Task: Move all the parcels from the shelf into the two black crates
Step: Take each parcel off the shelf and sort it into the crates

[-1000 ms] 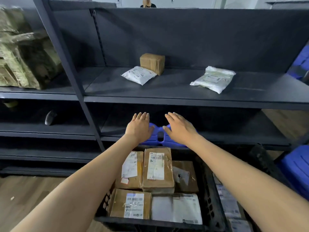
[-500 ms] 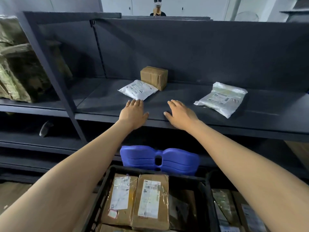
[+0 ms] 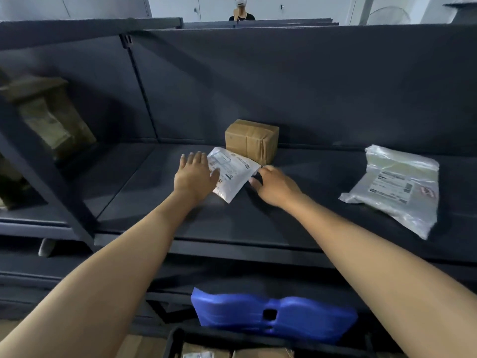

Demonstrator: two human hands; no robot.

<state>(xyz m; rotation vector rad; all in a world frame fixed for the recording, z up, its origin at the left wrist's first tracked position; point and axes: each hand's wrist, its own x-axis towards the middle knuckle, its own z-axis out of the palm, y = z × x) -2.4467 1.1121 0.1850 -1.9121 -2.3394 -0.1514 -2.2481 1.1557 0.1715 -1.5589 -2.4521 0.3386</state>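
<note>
A white mailer bag (image 3: 233,174) lies on the dark shelf board (image 3: 160,202), just in front of a taped brown box (image 3: 251,140). My left hand (image 3: 193,177) lies with straight fingers on the bag's left edge, thumb on the bag. My right hand (image 3: 273,184) has its fingers curled at the bag's right corner and pinches it. A clear plastic parcel (image 3: 395,187) lies further right on the same shelf. Only the rim of a black crate (image 3: 175,339) shows at the bottom edge, with parcels (image 3: 206,353) in it.
A blue plastic piece (image 3: 273,313) stands between crate and shelf. A slanted shelf upright (image 3: 51,177) divides off the left bay, where wrapped bundles (image 3: 49,117) sit. Lower shelf boards run below. A person (image 3: 241,9) stands behind the shelving.
Both hands rose from the crate to the shelf's front edge, then reached in to the white mailer bag. My right hand took hold of its corner. The view tilted up.
</note>
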